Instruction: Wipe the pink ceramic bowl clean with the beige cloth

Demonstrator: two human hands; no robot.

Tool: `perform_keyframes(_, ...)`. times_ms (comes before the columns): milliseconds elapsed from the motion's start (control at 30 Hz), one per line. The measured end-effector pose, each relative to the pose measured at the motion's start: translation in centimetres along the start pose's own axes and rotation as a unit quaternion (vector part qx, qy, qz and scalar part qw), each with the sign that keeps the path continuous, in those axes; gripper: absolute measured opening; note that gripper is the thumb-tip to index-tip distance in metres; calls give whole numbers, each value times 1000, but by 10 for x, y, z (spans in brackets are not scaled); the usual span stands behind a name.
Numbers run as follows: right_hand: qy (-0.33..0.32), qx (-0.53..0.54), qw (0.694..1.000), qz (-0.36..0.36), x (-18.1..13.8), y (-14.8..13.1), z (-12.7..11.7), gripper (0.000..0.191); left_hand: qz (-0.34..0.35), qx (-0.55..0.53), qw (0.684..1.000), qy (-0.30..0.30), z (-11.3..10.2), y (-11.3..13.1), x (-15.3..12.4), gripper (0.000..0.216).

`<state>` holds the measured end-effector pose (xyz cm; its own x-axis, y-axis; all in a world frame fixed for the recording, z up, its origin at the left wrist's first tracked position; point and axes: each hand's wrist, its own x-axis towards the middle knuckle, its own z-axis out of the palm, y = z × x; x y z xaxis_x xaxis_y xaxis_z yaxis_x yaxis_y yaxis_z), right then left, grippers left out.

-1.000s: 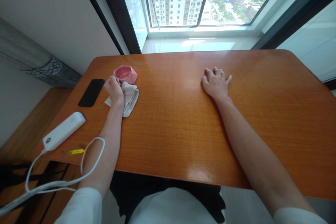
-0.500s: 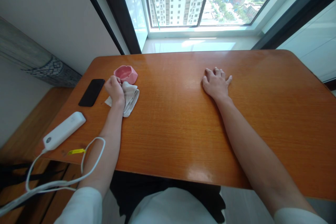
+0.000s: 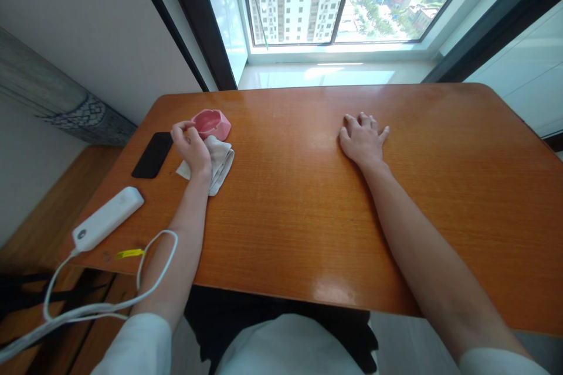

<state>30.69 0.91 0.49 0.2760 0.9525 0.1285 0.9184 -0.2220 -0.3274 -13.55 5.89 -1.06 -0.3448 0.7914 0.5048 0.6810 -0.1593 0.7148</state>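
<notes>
Tabletop [image 3: 281, 199], cloth [image 3: 221, 163] lengthwise toward window [image 3: 303, 6], left grip [image 3: 192, 147] half-curled, hold unclear; right grip [image 3: 362, 139] splayed.

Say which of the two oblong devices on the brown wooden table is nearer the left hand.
The flat, black, rectangular phone, beside the left hand; the rounded white device lies farther from it.

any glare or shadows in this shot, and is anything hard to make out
Head view: the window is the brightest area, with a white glare patch on the sill; head view: a pale reflection near the front edge of the table, and a dark shadow along the left side of the right forearm; head view: the black phone shows little surface detail.
</notes>
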Motion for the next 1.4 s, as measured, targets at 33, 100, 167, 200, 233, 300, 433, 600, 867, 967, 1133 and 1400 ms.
perform_keyframes(33, -1, 0, 1000, 1, 0, 0, 0, 63, -17, -4, 999, 48, 1, 4, -2, 27)
perform_keyframes(100, -2, -2, 1000, 3, -1, -1, -1, 63, -35, -16, 996, 84, 5, 11, -6, 22)
perform_keyframes(167, -3, -3, 1000, 3, -1, -2, -2, 63, -28, -19, 998, 43, 9, 16, -8, 23)
perform_keyframes(200, -3, -2, 1000, 3, -1, -2, -2, 63, -26, -19, 999, 30, 11, 17, -8, 24)
perform_keyframes(233, -3, -1, 1000, 2, -1, -2, -2, 63, -25, -19, 999, 22, 12, 17, -9, 25)
perform_keyframes(300, -1, 6, 1000, 1, -1, -1, -2, 63, -22, -23, 999, 18, 13, 16, -8, 26)
perform_keyframes(433, 1, 10, 1000, 3, -1, -1, -1, 64, -25, -30, 999, 28, 12, 15, -8, 26)
perform_keyframes(600, -1, -6, 1000, 2, 0, -1, -1, 63, -36, -25, 999, 22, 12, 19, -9, 26)
perform_keyframes(867, 10, 5, 1000, -1, -1, 0, 1, 62, -38, -16, 999, 22, 10, 21, -11, 27)
perform_keyframes(967, 10, 3, 1000, -1, -1, 0, 1, 61, -37, -19, 999, 23, 11, 21, -11, 26)
perform_keyframes(1133, 6, -3, 1000, 0, -1, 0, 1, 62, -30, -28, 999, 29, 11, 18, -11, 27)
perform_keyframes(1400, 10, 1, 1000, -1, 0, 1, 2, 62, -34, -26, 999, 20, 10, 20, -11, 25)
